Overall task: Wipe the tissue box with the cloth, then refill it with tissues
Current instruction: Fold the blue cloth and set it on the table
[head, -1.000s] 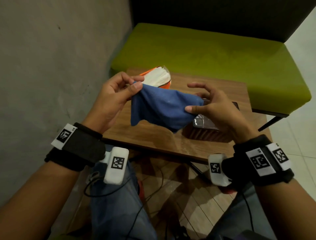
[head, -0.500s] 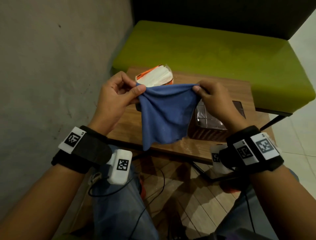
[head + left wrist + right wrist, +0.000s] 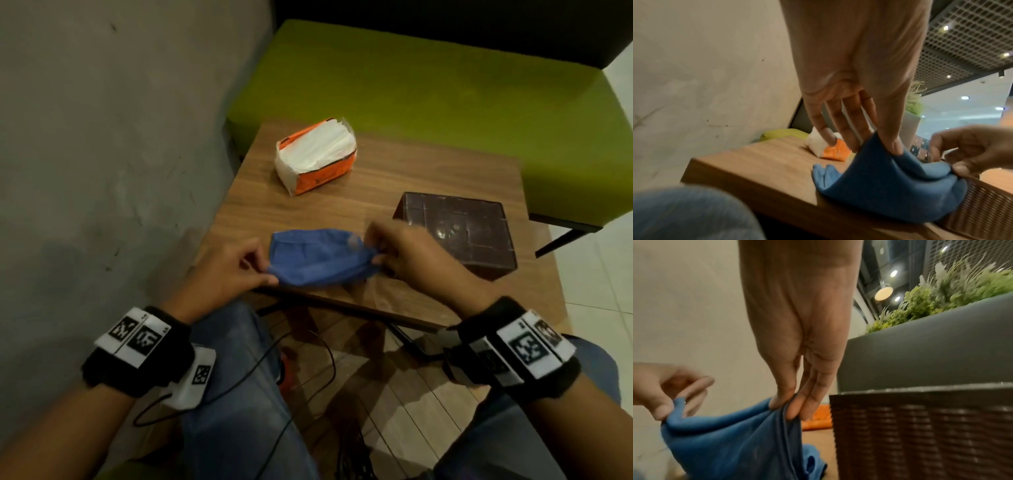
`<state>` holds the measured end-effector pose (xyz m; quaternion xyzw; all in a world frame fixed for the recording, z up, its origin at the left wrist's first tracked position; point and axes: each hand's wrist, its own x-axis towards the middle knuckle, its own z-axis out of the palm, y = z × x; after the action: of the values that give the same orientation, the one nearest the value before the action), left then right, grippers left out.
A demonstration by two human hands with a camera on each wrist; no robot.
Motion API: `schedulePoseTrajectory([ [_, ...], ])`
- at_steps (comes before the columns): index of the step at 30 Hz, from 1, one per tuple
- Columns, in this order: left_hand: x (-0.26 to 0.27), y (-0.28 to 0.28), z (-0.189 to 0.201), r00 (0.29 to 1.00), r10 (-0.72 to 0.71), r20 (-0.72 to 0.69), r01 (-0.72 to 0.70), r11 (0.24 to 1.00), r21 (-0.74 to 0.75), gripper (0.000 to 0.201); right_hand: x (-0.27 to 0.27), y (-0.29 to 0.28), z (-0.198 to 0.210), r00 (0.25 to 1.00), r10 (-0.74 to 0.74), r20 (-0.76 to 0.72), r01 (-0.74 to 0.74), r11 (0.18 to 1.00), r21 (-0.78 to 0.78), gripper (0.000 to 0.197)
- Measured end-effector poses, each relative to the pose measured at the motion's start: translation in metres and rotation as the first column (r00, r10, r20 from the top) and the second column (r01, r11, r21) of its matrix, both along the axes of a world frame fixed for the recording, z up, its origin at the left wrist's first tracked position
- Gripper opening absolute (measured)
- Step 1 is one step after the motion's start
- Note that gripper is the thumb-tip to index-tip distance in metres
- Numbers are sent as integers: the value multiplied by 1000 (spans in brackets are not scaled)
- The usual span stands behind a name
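Observation:
A blue cloth [image 3: 322,260] lies folded over on the near edge of the wooden table [image 3: 404,171]. My left hand [image 3: 239,270] pinches its left end, and my right hand [image 3: 394,253] pinches its right end. The left wrist view has the cloth [image 3: 890,186] hanging from my thumb and finger, and the right wrist view has it [image 3: 735,434] pinched beside the box. The dark brown woven tissue box [image 3: 459,233] stands just right of my right hand. An orange pack of white tissues [image 3: 317,156] lies at the far left of the table.
A grey wall [image 3: 120,137] runs close along the left of the table. A green bench seat [image 3: 428,85] lies behind it. My knees and loose black cables [image 3: 308,363] are under the table's near edge. A planter with greenery [image 3: 941,305] rises behind the box.
Both hands have come down from chest height to the table. The cloth, held spread and hanging before, now lies folded on the table's near edge. The tissue box and pack are uncovered.

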<state>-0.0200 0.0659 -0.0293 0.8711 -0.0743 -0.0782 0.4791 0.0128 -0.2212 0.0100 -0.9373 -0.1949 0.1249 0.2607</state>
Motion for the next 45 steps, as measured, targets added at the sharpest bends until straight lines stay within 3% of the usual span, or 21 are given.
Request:
schedulePoseTrajectory([
  [2,-5,0,-11,988,-102,-119,105,994,16,43,-10,3,-12,987,115,-110,-130,981,-142,17],
  [5,5,-1,-14,975,-139,-174,139,990,-12,43,-10,5,-16,965,99,-245,-158,959,-235,14],
  [7,22,-1,-9,985,-90,-144,89,996,-11,37,-1,8,-12,977,32,-212,-83,967,-239,14],
  [9,42,-4,-4,998,10,-68,-8,1000,28,33,11,16,-8,989,-115,-98,96,978,-186,18],
  [11,60,-11,-4,991,134,12,-135,988,76,27,14,29,-6,959,-284,16,283,947,-149,27],
  [13,71,-17,-12,966,259,1,-257,956,142,32,11,45,-8,940,-328,98,342,917,-208,38],
  [15,74,-21,-22,932,352,-84,-322,913,249,28,5,55,-17,956,-273,109,292,928,-230,42],
  [16,73,-23,-24,925,355,-136,-292,892,345,25,3,57,-24,970,-231,75,243,944,-222,42],
  [18,68,-30,-26,919,321,-227,-174,850,496,40,-2,60,-38,987,-154,-39,140,957,-253,45],
  [21,69,-43,-28,892,352,-283,-161,833,529,54,-11,65,-58,981,-129,-146,62,918,-392,60],
  [24,71,-54,-33,887,341,-311,-113,815,569,59,-16,71,-68,976,-166,-143,82,882,-465,65],
  [27,76,-51,-31,889,353,-291,-161,836,524,56,-16,72,-74,981,-165,-105,110,909,-401,62],
  [32,95,3,-28,889,366,-276,-251,892,376,41,-8,86,-82,999,6,-43,-20,944,-328,60],
  [36,104,20,-24,898,345,-274,-116,785,609,54,-1,103,-79,994,57,-94,-82,952,-295,62],
  [38,101,14,-21,914,352,-204,-155,766,624,70,0,102,-73,993,39,-112,-67,963,-260,64],
  [40,96,1,-18,934,309,-179,-150,795,588,65,-2,94,-63,994,15,-110,-38,977,-211,64],
  [42,91,-16,-19,929,241,-280,-41,820,572,56,-7,82,-48,995,0,-101,-14,991,-130,62],
  [45,86,-36,-16,919,176,-352,93,772,629,55,-13,52,-16,998,-9,-55,7,999,-42,54],
])
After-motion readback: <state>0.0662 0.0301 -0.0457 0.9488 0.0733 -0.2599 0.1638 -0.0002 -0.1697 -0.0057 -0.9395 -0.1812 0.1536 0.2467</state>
